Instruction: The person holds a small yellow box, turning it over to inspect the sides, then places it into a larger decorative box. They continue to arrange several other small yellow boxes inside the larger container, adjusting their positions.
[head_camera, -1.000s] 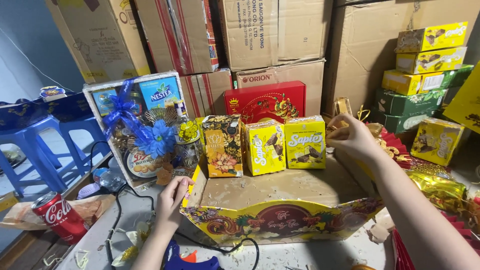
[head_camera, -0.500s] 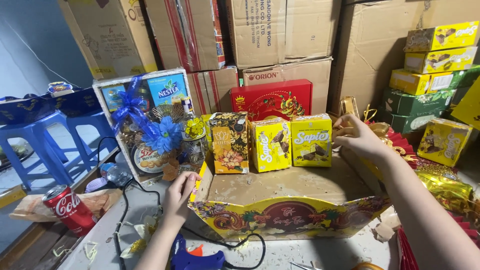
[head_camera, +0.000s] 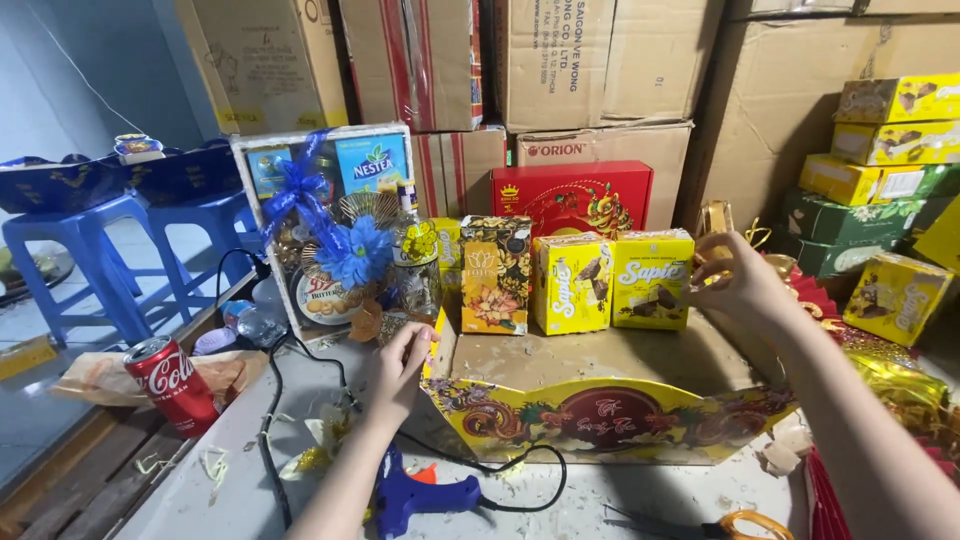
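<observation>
Far left: blue plastic stools (head_camera: 80, 250) off the counter (head_camera: 240, 470) edge, floor gap beside them. Red soda can (head_camera: 172, 383) upright near the counter's left edge, on crumpled brown paper (head_camera: 95, 375). Finished gift basket with blue ribbon and blue flower (head_camera: 335, 230) stands just left of the tray, black cable (head_camera: 270, 400) running past it across the counter.

Left hand (head_camera: 400, 365): fingers curled, pinching the left end wall of the yellow cardboard gift tray with red dragon print (head_camera: 610, 420). Blue glue gun (head_camera: 420, 495) lies on the counter beside that forearm, near the front edge.

Tray centre floor bare; back row packed tight: tall floral box (head_camera: 495, 275), two yellow snack boxes (head_camera: 615, 282) touching each other.

Right hand (head_camera: 735, 285): at the tray's right rear corner, fingers pinched near the right snack box; what it grips, cannot tell. Orange-handled scissors (head_camera: 745, 525) at front edge. Right side crowded: gold wrap (head_camera: 900, 385), stacked yellow and green boxes (head_camera: 890, 150). Cardboard cartons (head_camera: 600, 70) wall off the rear.
</observation>
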